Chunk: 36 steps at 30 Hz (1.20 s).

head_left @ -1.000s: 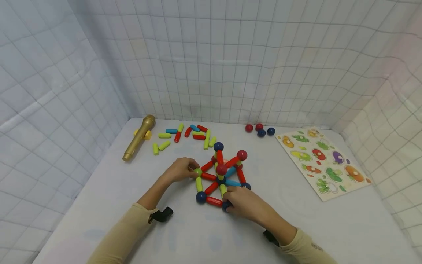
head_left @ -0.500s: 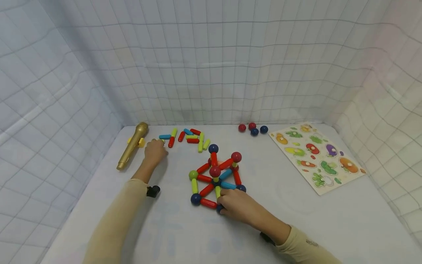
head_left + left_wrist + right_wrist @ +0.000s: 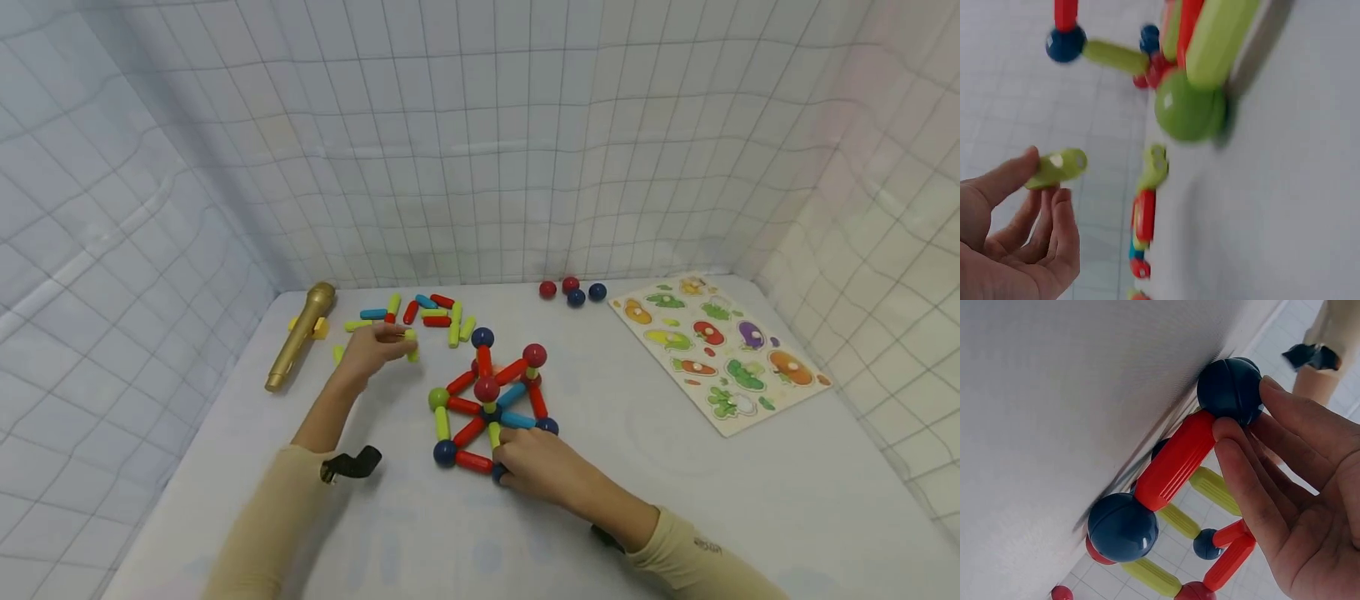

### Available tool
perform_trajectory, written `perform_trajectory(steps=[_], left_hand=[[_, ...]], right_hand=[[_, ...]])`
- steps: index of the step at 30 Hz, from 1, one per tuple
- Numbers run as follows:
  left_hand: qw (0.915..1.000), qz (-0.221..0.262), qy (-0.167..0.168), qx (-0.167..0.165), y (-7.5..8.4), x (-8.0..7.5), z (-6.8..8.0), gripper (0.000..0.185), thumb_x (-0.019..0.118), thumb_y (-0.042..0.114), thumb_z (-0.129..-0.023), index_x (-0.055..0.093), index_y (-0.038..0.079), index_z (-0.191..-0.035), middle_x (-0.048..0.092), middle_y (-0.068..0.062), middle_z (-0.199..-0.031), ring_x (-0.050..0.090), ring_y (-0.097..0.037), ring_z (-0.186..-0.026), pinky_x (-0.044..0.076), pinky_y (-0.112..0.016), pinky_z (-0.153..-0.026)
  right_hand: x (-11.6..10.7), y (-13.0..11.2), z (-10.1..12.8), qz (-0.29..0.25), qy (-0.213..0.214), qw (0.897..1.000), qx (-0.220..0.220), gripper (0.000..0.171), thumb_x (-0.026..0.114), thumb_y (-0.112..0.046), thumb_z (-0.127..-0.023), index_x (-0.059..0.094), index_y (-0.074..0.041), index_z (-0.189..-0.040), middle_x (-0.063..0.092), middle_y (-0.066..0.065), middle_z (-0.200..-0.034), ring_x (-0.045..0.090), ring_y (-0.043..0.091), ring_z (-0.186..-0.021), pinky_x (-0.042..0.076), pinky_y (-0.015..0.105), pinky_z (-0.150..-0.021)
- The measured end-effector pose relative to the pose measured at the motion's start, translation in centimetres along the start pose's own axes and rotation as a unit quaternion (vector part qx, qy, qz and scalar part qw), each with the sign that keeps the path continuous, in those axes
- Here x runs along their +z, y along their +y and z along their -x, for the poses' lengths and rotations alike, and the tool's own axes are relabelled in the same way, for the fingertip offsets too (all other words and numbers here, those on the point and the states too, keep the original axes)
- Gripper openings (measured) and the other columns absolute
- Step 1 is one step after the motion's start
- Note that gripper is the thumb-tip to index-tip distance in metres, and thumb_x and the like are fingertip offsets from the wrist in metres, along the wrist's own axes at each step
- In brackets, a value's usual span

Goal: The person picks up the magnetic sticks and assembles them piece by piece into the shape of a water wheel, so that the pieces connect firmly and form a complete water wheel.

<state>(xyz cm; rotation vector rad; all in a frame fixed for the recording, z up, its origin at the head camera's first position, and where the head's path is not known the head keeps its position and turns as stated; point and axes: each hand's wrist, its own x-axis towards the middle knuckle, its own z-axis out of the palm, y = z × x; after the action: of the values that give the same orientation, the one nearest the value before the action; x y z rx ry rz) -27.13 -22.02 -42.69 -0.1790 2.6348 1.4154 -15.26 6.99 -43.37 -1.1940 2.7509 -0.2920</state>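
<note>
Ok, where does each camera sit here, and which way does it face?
Head: on the head, facing forward and down at the ball-and-stick structure; left hand, right hand and sleeves show.
Left wrist: on that wrist, facing the green stick the left hand pinches; only that hand shows.
Right wrist: on that wrist, facing the blue ball the right hand pinches; that hand and part of the left arm show.
Head and left wrist share the green stick.
</note>
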Motion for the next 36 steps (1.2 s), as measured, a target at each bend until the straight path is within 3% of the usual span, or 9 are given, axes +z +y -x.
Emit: perform_trajectory(steps=[3, 7, 14, 21, 25, 28, 30, 32, 36], left_hand=[[0.9907, 0.123, -0.057, -0.001, 1.2, 1.6, 2.5, 0.053, 0.069, 0.03, -0.091, 0.052, 0.006, -0.135, 0.058, -0.015, -0.13, 0.053, -0.032, -0.123, 0.037, -0.048, -0.113], [0.9786, 0.184, -0.091, 0.011, 2.4, 3.3, 4.8, 0.051, 0.069, 0.024, -0.091, 0.052, 0.006, -0.135, 0.061, -0.011, -0.124, 0.059, -0.025, -0.114, 0.041, -0.043, -0.111], [0.9753, 0.191, -0.109, 0.023, 3.5, 4.6, 5.9, 0.05, 0.069, 0.018, -0.09, 0.052, 0.005, -0.135, 0.06, -0.014, -0.131, 0.061, -0.017, -0.111, 0.046, -0.039, -0.107], [0.9747, 0.176, -0.133, 0.035, 3.3, 4.2, 5.7, 0.05, 0.07, 0.019, -0.09, 0.054, 0.007, -0.135, 0.061, -0.014, -0.132, 0.063, -0.018, -0.112, 0.044, -0.039, -0.108], [0.9893, 0.071, -0.124, 0.028, 2.5, 2.3, 4.1, 0.049, 0.067, 0.02, -0.092, 0.053, 0.007, -0.138, 0.062, -0.017, -0.13, 0.063, -0.025, -0.114, 0.047, -0.042, -0.105], [0.9962, -0.083, -0.026, 0.01, 0.5, -0.2, 1.7, 0.043, 0.063, 0.026, -0.095, 0.056, 0.003, -0.131, 0.064, -0.02, -0.121, 0.064, -0.027, -0.102, 0.052, -0.035, -0.087], [0.9824, -0.176, 0.054, -0.03, -0.9, -1.8, 0.2, 0.042, 0.06, 0.031, -0.096, 0.06, -0.002, -0.123, 0.064, -0.023, -0.113, 0.062, -0.028, -0.091, 0.05, -0.034, -0.074], [0.9623, -0.241, 0.105, -0.071, -2.4, -3.1, -1.1, 0.045, 0.058, 0.034, -0.096, 0.06, -0.008, -0.114, 0.059, -0.028, -0.105, 0.057, -0.029, -0.082, 0.047, -0.034, -0.065], [0.9421, -0.291, 0.103, -0.131, -4.2, -4.5, -2.3, 0.051, 0.06, 0.034, -0.094, 0.057, -0.014, -0.108, 0.05, -0.025, -0.096, 0.051, -0.028, -0.077, 0.045, -0.034, -0.06]], right_hand=[[0.1, -0.1, 0.1, 0.0, 0.003, 1.0, -0.002, 0.018, 0.079, -0.025, -0.082, 0.077, -0.013, -0.094, 0.063, -0.002, -0.079, 0.047, 0.004, -0.065, 0.044, 0.01, -0.06], [0.1, -0.1, 0.0, 0.001, 0.006, 1.0, 0.001, 0.017, 0.079, -0.025, -0.082, 0.077, -0.012, -0.093, 0.063, -0.002, -0.079, 0.047, 0.004, -0.065, 0.044, 0.011, -0.06], [0.1, -0.2, 0.0, 0.0, 0.001, 1.0, 0.005, 0.017, 0.079, -0.025, -0.082, 0.077, -0.012, -0.092, 0.062, -0.002, -0.079, 0.047, 0.005, -0.065, 0.044, 0.011, -0.06], [0.1, -0.2, 0.1, 0.002, 0.006, 1.0, 0.001, 0.017, 0.079, -0.026, -0.081, 0.077, -0.012, -0.092, 0.062, -0.003, -0.078, 0.047, 0.004, -0.065, 0.044, 0.011, -0.06], [0.0, -0.2, 0.1, 0.005, 0.007, 1.0, 0.003, 0.019, 0.08, -0.026, -0.081, 0.077, -0.012, -0.093, 0.062, -0.002, -0.079, 0.047, 0.004, -0.066, 0.045, 0.011, -0.061], [0.0, -0.1, 0.1, 0.008, 0.007, 1.0, 0.004, 0.019, 0.08, -0.026, -0.081, 0.077, -0.012, -0.094, 0.062, -0.002, -0.079, 0.048, 0.005, -0.066, 0.045, 0.01, -0.062], [-0.1, 0.0, 0.1, 0.01, 0.008, 1.0, 0.005, 0.019, 0.08, -0.025, -0.081, 0.077, -0.012, -0.094, 0.062, -0.002, -0.079, 0.048, 0.005, -0.066, 0.045, 0.01, -0.062], [-0.1, -0.1, 0.1, 0.007, 0.005, 1.0, 0.007, 0.019, 0.08, -0.025, -0.081, 0.077, -0.012, -0.094, 0.062, -0.002, -0.079, 0.048, 0.005, -0.066, 0.045, 0.01, -0.062], [0.0, -0.1, 0.1, -0.003, 0.0, 1.0, 0.003, 0.019, 0.079, -0.025, -0.081, 0.077, -0.012, -0.095, 0.062, -0.002, -0.08, 0.048, 0.005, -0.067, 0.045, 0.01, -0.061]])
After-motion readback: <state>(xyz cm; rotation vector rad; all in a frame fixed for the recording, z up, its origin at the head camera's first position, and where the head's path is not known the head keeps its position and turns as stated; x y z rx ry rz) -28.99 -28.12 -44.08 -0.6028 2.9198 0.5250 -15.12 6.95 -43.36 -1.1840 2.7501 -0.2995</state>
